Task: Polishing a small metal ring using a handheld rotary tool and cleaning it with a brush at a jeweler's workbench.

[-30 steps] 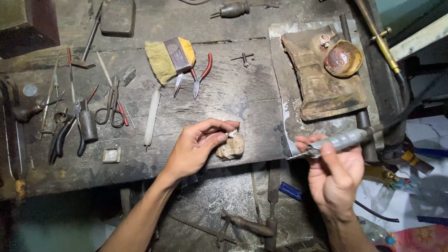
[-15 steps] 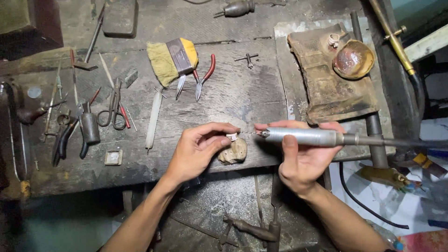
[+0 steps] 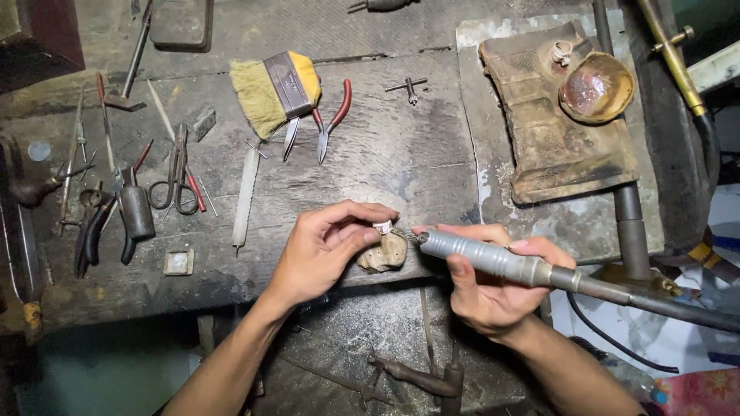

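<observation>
Left hand (image 3: pixel 324 254) fingers clamped on small ring (image 3: pixel 382 227), held over wooden peg (image 3: pixel 383 252) at tabletop (image 3: pixel 401 146) front edge. Right hand (image 3: pixel 486 285) fingers wrapped around rotary handpiece (image 3: pixel 486 258); its long axis points left, tip just beside ring.

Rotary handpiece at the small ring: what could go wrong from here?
1. The left hand pinches the small ring in bare fingertips right beside the rotary handpiece tip; a slip could likely catch a finger.
2. The ring rests on a worn bench peg at the bench edge; it might drop off the edge if knocked loose.
3. The handpiece's cable trails off to the right from the right hand; its drag may pull the tip off line.
</observation>
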